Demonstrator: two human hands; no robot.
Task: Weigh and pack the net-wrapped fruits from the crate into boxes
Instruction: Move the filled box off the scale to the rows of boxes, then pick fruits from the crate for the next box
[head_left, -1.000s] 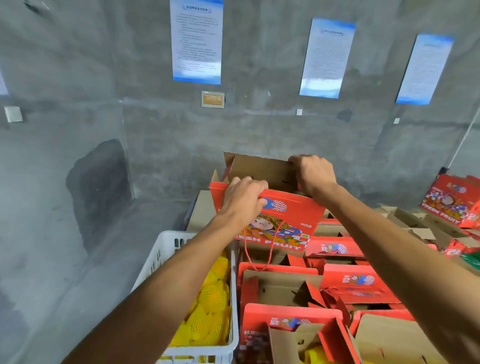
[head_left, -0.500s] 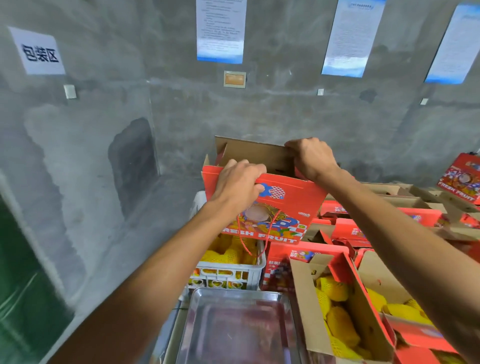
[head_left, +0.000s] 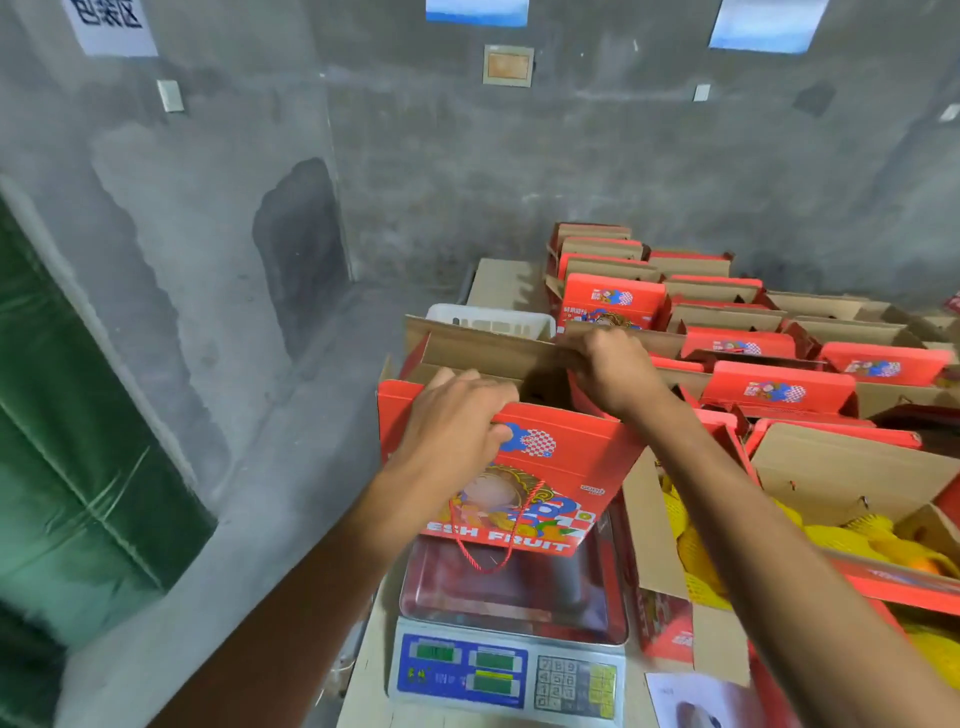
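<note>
Gripping the near top edge of a red "FRESH FRUIT" gift box (head_left: 540, 467), the left hand (head_left: 457, 421) curls its fingers over the rim; the right hand (head_left: 615, 369) pinches its brown far flap. The box hangs over the steel pan of a digital scale (head_left: 511, 660), possibly touching it. Behind it, the white crate (head_left: 488, 318) peeks out; yellow net-wrapped fruits (head_left: 691, 545) fill an open box at right.

Red box (head_left: 561, 467), cartoon print; yellow net-wrapped fruits (head_left: 691, 545); blue-faced scale (head_left: 511, 670); white crate (head_left: 491, 318).
</note>
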